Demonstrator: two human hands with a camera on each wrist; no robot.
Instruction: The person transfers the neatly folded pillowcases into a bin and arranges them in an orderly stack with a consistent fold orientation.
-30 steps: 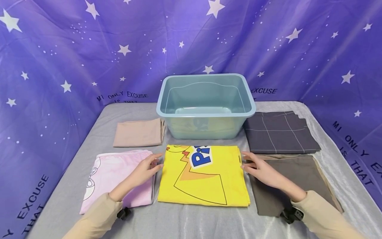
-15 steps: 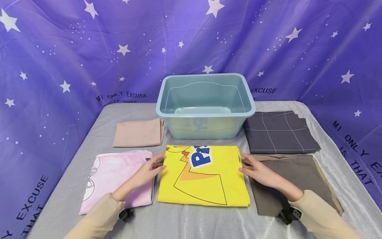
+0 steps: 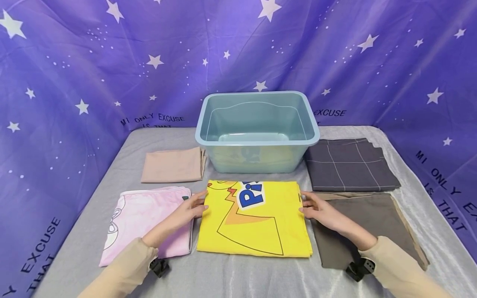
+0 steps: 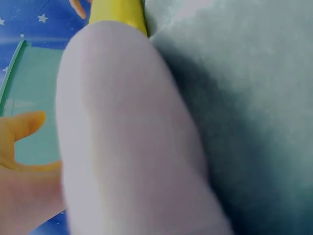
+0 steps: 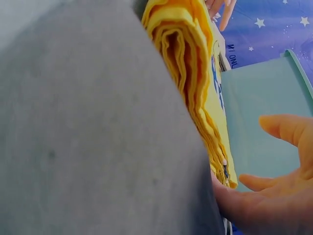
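Observation:
A folded yellow cloth (image 3: 257,231) with a cartoon print and blue letters lies flat in the middle of the table. At its left edge is my left hand (image 3: 184,213), thumb and fingers apart, fingertips right at the fabric. My right hand (image 3: 326,213) mirrors it at the right edge, fingers relaxed and spread. In the right wrist view the stacked layers of the yellow cloth (image 5: 200,98) show side-on, and the thumb of the right hand (image 5: 288,181) stands apart from the fingers. The left wrist view shows the left hand (image 4: 24,161) with a gap between thumb and finger.
A blue-green plastic tub (image 3: 257,157) stands behind the yellow cloth. Folded cloths flank it: beige (image 3: 171,166), pink (image 3: 149,219), dark checked (image 3: 346,165) and brown (image 3: 357,231). A purple star-printed curtain (image 3: 238,49) hangs behind the grey-covered table (image 3: 238,277).
My left hand has shifted slightly right to the yellow cloth's left edge. The right hand has edged slightly left towards its right edge. The cloths and tub have stayed in place.

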